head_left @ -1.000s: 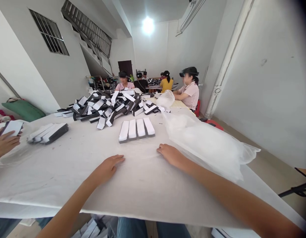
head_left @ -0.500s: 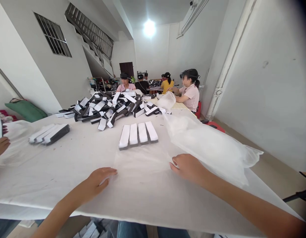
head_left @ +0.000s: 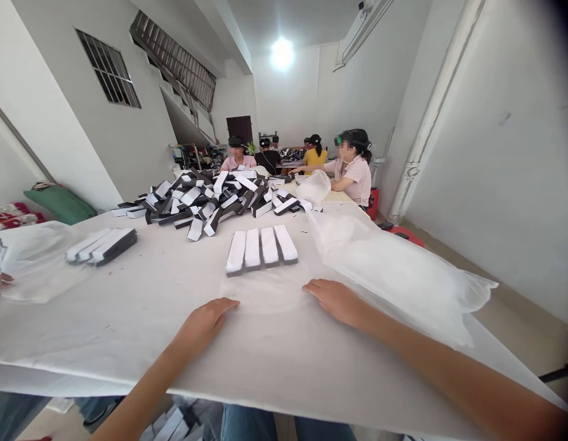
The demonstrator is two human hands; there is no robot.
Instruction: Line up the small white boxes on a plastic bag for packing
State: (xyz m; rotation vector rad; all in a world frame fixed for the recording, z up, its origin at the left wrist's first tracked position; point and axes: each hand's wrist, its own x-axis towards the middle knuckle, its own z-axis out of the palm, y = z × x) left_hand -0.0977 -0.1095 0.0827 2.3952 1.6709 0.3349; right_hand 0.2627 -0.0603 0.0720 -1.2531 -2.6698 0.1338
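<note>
My left hand lies flat and open on a thin clear plastic sheet spread on the white-covered table. My right hand rests flat on the sheet's right edge, fingers stretched out, holding nothing. Just beyond the sheet lies a row of several white-topped black boxes, side by side.
A big heap of black and white boxes fills the table's far middle. A pile of clear plastic bags lies at the right. A smaller stack of boxes sits at the left. Other people sit at the far end.
Both my hands slid forward on the sheet toward the row of boxes and flattened out. The neighbour's hand at the left has drawn almost out of view.
</note>
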